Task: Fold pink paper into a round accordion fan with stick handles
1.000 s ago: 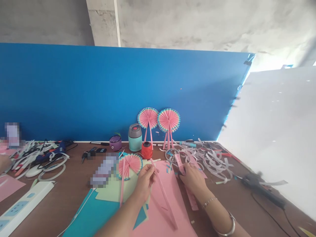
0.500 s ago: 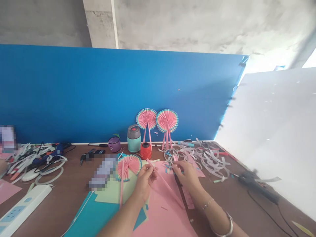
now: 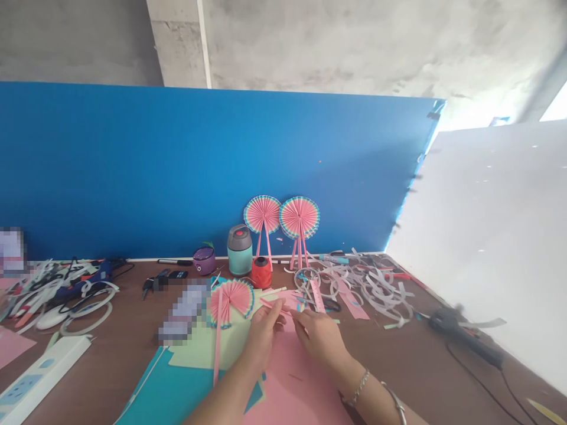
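Note:
My left hand (image 3: 267, 327) is closed on a narrow pink paper strip (image 3: 266, 303), whose end sticks out beyond the fingers. My right hand (image 3: 319, 335) pinches the same strip close to the left fingertips; most of the strip is hidden by the hands. Beneath them lies a large pink paper sheet (image 3: 296, 394). To the left, a partly opened pleated pink paper fan (image 3: 237, 295) with a blue-green edge rests on pale green paper (image 3: 195, 352), a long pink strip (image 3: 217, 348) running down from it. Just beyond my right hand is a pink ruler (image 3: 318, 296).
Two round paper fans (image 3: 299, 216) stand against the blue partition (image 3: 133, 171). Before them are a teal flask (image 3: 240, 257), a red container (image 3: 261, 273) and a purple cup (image 3: 204, 260). White curled strips (image 3: 385, 289) pile at right, near a glue gun (image 3: 460, 333). A power strip (image 3: 44, 372) lies left.
My right hand has moved left and closed on the pink strip beside my left hand. The strip's long lower part no longer shows. The pink ruler now lies farther back.

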The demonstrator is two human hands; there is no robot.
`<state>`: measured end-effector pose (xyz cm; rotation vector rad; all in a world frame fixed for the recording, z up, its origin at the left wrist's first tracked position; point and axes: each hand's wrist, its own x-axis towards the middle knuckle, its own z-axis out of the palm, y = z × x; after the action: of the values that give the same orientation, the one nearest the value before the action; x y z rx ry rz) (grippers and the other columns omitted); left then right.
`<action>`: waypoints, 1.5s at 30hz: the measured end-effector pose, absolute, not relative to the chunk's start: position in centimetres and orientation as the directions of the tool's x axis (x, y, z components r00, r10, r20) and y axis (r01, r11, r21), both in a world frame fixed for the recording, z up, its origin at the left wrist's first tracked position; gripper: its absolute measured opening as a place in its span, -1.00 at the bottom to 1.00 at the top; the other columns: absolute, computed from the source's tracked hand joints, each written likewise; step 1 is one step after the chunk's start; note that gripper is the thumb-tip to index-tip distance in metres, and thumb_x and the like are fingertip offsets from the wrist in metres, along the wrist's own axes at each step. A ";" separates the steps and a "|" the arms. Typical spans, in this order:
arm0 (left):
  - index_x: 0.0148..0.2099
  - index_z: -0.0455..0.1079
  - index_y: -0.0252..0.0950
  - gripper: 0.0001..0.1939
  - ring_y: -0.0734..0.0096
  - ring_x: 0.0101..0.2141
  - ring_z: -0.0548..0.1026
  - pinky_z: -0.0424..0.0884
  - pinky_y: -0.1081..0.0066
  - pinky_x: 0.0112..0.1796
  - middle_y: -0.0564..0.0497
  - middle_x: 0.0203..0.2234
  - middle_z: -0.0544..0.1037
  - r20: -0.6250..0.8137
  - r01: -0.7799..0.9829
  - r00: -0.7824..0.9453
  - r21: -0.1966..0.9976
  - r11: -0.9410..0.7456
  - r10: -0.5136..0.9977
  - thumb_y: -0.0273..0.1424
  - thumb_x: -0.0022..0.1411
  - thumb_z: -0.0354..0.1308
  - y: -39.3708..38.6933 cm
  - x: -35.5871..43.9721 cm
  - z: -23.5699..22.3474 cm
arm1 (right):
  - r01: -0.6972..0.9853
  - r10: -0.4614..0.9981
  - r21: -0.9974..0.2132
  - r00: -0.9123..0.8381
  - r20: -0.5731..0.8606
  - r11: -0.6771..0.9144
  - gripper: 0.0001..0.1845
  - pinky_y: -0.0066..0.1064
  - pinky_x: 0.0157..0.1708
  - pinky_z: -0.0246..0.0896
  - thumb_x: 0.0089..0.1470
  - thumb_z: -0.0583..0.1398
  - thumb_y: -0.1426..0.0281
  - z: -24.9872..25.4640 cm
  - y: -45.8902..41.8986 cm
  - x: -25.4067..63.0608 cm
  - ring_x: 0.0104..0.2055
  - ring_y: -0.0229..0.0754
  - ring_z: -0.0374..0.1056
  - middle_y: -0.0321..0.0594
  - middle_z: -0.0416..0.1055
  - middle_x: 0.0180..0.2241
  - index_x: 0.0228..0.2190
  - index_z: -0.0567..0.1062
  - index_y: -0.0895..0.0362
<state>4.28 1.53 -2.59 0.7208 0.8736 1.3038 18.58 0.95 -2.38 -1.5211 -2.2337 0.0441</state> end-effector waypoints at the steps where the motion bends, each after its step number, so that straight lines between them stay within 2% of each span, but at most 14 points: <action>1: -0.33 0.48 -0.36 -0.65 0.56 -0.49 0.36 0.28 0.52 -0.42 -0.01 -0.47 0.50 -0.132 -0.487 0.034 0.864 0.132 0.991 -0.16 -0.03 0.28 1.6 4.3 -2.7 | 0.890 0.879 -0.207 -0.319 0.355 0.406 -0.64 -0.44 -0.46 -0.08 0.18 -0.07 0.47 -2.4 0.9 18.5 -0.48 -0.21 0.30 -0.15 0.44 -0.46 -0.23 0.51 0.11; 4: -0.23 0.50 -0.32 -0.66 0.47 -0.39 0.41 0.32 0.46 -0.36 -0.06 -0.34 0.52 -0.139 -0.469 0.004 0.875 0.125 0.990 -0.18 0.01 0.23 1.8 4.1 -3.1 | 0.877 0.824 -0.120 -0.380 0.421 0.466 -0.64 -0.39 -0.37 -0.01 0.20 -0.07 0.45 -2.5 0.9 18.3 -0.38 -0.15 0.33 -0.10 0.44 -0.38 -0.13 0.46 0.15; 7: -0.18 0.50 -0.29 -0.68 0.35 -0.24 0.44 0.34 0.41 -0.26 -0.10 -0.24 0.52 -0.121 -0.452 0.001 0.886 0.109 0.993 -0.22 0.06 0.16 2.2 3.7 -3.3 | 0.842 0.801 -0.170 -0.395 0.450 0.511 -0.67 -0.38 -0.31 0.03 0.21 -0.06 0.43 -2.4 0.8 18.1 -0.31 -0.14 0.33 -0.11 0.42 -0.35 -0.13 0.44 0.15; 10: -0.13 0.48 -0.27 -0.64 0.25 -0.09 0.42 0.32 0.35 -0.15 -0.13 -0.14 0.50 -0.084 -0.463 0.023 0.882 0.085 0.996 -0.19 0.09 0.13 2.4 3.5 -3.3 | 0.797 0.864 -0.387 -0.308 0.398 0.463 -0.68 -0.41 -0.34 0.05 0.20 -0.07 0.41 -2.3 0.9 18.1 -0.37 -0.19 0.31 -0.18 0.39 -0.42 -0.28 0.47 0.12; 14: -0.03 0.42 -0.28 -0.54 0.16 -0.02 0.41 0.27 0.23 -0.03 -0.16 -0.12 0.52 -0.037 -0.538 0.096 0.839 0.083 0.995 -0.11 0.12 0.10 2.1 3.2 -3.0 | 0.619 0.969 -0.749 -0.203 0.139 0.237 -0.72 -0.46 -0.47 0.01 0.08 0.06 0.29 -1.9 1.3 18.6 -0.50 -0.25 0.19 -0.30 0.28 -0.58 -0.55 0.41 0.17; 16: 0.01 0.39 -0.30 -0.51 0.14 -0.01 0.41 0.23 0.18 0.01 -0.18 -0.15 0.54 -0.013 -0.538 0.139 0.839 0.086 0.990 -0.09 0.15 0.08 1.9 3.2 -3.0 | 0.519 0.972 -0.838 -0.229 0.051 0.166 -0.68 -0.47 -0.49 0.01 0.03 0.09 0.23 -1.6 1.5 18.8 -0.51 -0.27 0.15 -0.32 0.23 -0.61 -0.60 0.40 0.18; 18: 0.03 0.37 -0.31 -0.51 0.14 -0.01 0.42 0.21 0.16 0.03 -0.19 -0.15 0.55 0.001 -0.510 0.193 0.854 0.099 0.981 -0.10 0.18 0.05 1.6 3.3 -3.0 | 0.450 0.966 -0.881 -0.258 0.026 0.144 -0.62 -0.47 -0.50 -0.01 0.02 0.10 0.15 -1.3 1.5 18.8 -0.52 -0.29 0.12 -0.33 0.21 -0.61 -0.59 0.43 0.19; 22: 0.02 0.38 -0.32 -0.53 0.13 -0.03 0.44 0.19 0.14 0.05 -0.19 -0.10 0.53 -0.014 -0.456 0.260 0.880 0.135 0.966 -0.12 0.18 0.08 1.1 3.9 -3.0 | 0.368 0.959 -0.919 -0.280 0.038 0.144 -0.48 -0.48 -0.56 -0.07 0.00 0.09 0.00 -1.3 1.2 18.3 -0.59 -0.34 0.02 -0.36 0.14 -0.66 -0.58 0.47 0.21; 25: -0.12 0.47 -0.34 -0.59 0.09 0.02 0.39 0.18 0.17 0.08 -0.20 -0.01 0.48 -0.055 -0.427 0.237 0.891 0.154 0.970 -0.14 0.10 0.17 0.9 4.2 -2.9 | 0.335 0.948 -0.923 -0.307 0.086 0.192 -0.44 -0.48 -0.56 -0.05 0.01 0.08 -0.03 -1.4 1.1 18.2 -0.59 -0.34 0.04 -0.33 0.17 -0.66 -0.62 0.45 0.21; 28: -0.12 0.48 -0.36 -0.56 0.07 0.03 0.39 0.19 0.15 0.08 -0.23 -0.04 0.49 -0.056 -0.485 0.220 0.860 0.158 0.974 -0.12 0.09 0.18 1.0 4.3 -2.8 | 0.344 0.949 -0.921 -0.306 0.072 0.181 -0.50 -0.50 -0.57 -0.01 0.00 0.11 0.01 -1.4 1.3 18.3 -0.58 -0.34 0.09 -0.32 0.24 -0.64 -0.58 0.47 0.20; 32: -0.06 0.44 -0.38 -0.52 0.08 -0.01 0.43 0.22 0.13 0.07 -0.24 -0.13 0.55 -0.044 -0.606 0.201 0.779 0.159 0.979 -0.13 0.09 0.19 1.4 4.0 -2.9 | 0.355 0.948 -0.932 -0.316 -0.047 0.072 -0.60 -0.50 -0.58 0.08 -0.06 0.18 0.09 -1.0 1.7 19.2 -0.62 -0.33 0.18 -0.30 0.32 -0.64 -0.54 0.50 0.20; 38: -0.05 0.41 -0.36 -0.66 0.23 -0.07 0.48 0.28 0.24 0.05 -0.19 -0.13 0.54 -0.108 -0.752 0.003 0.655 0.073 0.994 -0.30 0.15 0.14 2.8 2.4 -2.5 | 0.381 0.919 -0.925 -0.359 -0.160 -0.013 -0.69 -0.53 -0.63 0.08 -0.09 0.21 0.20 -0.3 2.3 22.2 -0.62 -0.32 0.28 -0.25 0.41 -0.65 -0.57 0.49 0.23; 42: -0.09 0.42 -0.36 -0.76 0.34 -0.13 0.52 0.38 0.35 -0.04 -0.18 -0.15 0.55 -0.168 -0.791 -0.103 0.611 0.022 0.981 -0.43 0.22 0.03 3.4 1.5 -1.6 | 0.375 0.896 -0.926 -0.400 -0.192 -0.031 -0.63 -0.57 -0.72 -0.01 -0.07 0.21 0.14 -0.4 2.5 23.3 -0.63 -0.30 0.33 -0.21 0.46 -0.61 -0.49 0.51 0.24; 45: -0.11 0.43 -0.34 -0.77 0.40 -0.20 0.54 0.45 0.42 -0.14 -0.14 -0.22 0.56 -0.209 -0.806 -0.160 0.592 -0.005 0.965 -0.48 0.24 -0.01 3.6 1.1 -1.0 | 0.348 0.863 -0.937 -0.460 -0.209 -0.042 -0.60 -0.59 -0.72 0.03 -0.05 0.20 0.11 -0.8 2.6 23.6 -0.57 -0.28 0.39 -0.13 0.52 -0.50 -0.43 0.51 0.25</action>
<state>1.06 3.63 -1.01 0.2956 0.7011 1.5932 23.61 2.61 -0.76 -1.2753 -1.7902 1.5178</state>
